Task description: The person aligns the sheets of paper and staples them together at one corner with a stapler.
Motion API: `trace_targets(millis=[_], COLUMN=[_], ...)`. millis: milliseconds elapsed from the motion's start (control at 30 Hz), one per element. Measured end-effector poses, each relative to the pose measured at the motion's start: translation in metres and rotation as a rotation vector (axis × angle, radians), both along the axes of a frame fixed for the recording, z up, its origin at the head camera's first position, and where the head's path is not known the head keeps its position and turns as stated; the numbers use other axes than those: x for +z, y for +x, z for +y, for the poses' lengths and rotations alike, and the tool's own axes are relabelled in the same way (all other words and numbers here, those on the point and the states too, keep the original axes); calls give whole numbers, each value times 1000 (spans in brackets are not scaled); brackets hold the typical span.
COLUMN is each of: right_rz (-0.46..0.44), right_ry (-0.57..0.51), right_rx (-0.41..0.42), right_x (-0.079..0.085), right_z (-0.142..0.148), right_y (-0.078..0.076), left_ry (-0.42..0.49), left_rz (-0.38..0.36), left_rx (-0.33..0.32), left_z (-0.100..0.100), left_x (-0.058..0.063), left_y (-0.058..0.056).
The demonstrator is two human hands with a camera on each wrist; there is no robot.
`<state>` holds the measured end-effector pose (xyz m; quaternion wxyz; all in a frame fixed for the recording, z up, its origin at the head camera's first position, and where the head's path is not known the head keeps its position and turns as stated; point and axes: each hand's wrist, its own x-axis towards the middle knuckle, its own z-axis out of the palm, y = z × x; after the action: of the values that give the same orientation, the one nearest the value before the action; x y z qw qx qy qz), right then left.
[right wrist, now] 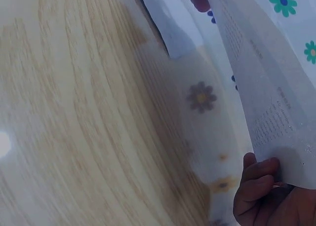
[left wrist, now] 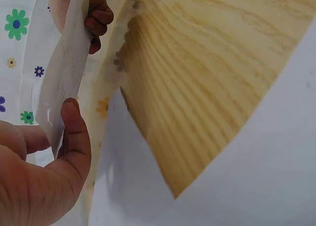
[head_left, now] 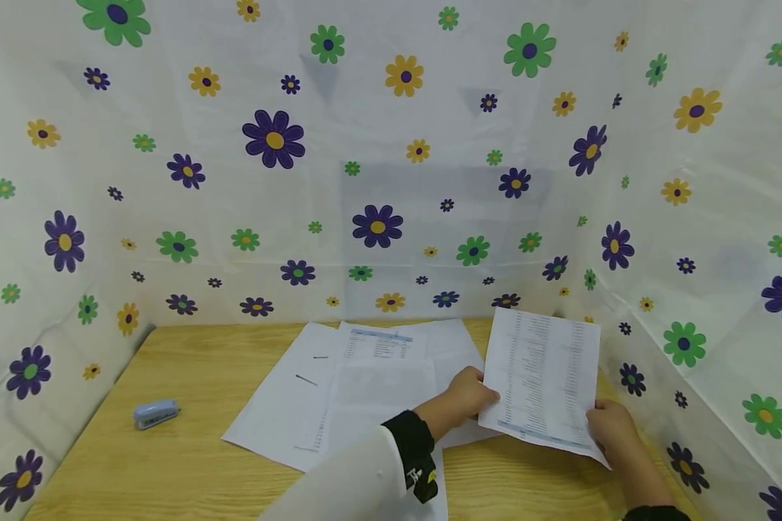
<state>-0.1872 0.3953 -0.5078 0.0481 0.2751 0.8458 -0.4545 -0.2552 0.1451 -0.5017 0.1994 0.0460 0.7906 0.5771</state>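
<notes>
A printed sheet of paper [head_left: 542, 376] is held up over the right part of the table, tilted, with columns of small text and a blue band near its lower edge. My left hand [head_left: 468, 395] pinches its left edge between thumb and fingers. At the lower right edge, my right hand [head_left: 611, 427] grips the same sheet. In the left wrist view the paper [left wrist: 66, 63] appears nearly edge-on between both hands. The right wrist view shows the back of the sheet [right wrist: 276, 102], with fingers curled at its lower corner.
Several loose papers [head_left: 381, 391] lie overlapping in the middle of the wooden table [head_left: 195, 391], partly under my left forearm. Two staple-like dark marks show on the left paper. A light blue stapler [head_left: 156, 414] sits at the left. A flowered cloth [head_left: 234, 202] surrounds the table.
</notes>
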Motion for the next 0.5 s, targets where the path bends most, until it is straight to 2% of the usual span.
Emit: trace_targets(millis=[67, 267, 500], right_rz=[6, 45, 121], right_ry=[-6, -40, -60], right_rx=[12, 60, 127], right_x=[2, 17, 37], right_z=[-6, -31, -73], right_y=[-2, -8, -12], left_ry=[-9, 41, 78], left_rz=[6, -10, -17], left_rx=[12, 38, 12], left_z=[-6, -35, -89], left_x=[3, 17, 35], left_y=[-5, -21, -32])
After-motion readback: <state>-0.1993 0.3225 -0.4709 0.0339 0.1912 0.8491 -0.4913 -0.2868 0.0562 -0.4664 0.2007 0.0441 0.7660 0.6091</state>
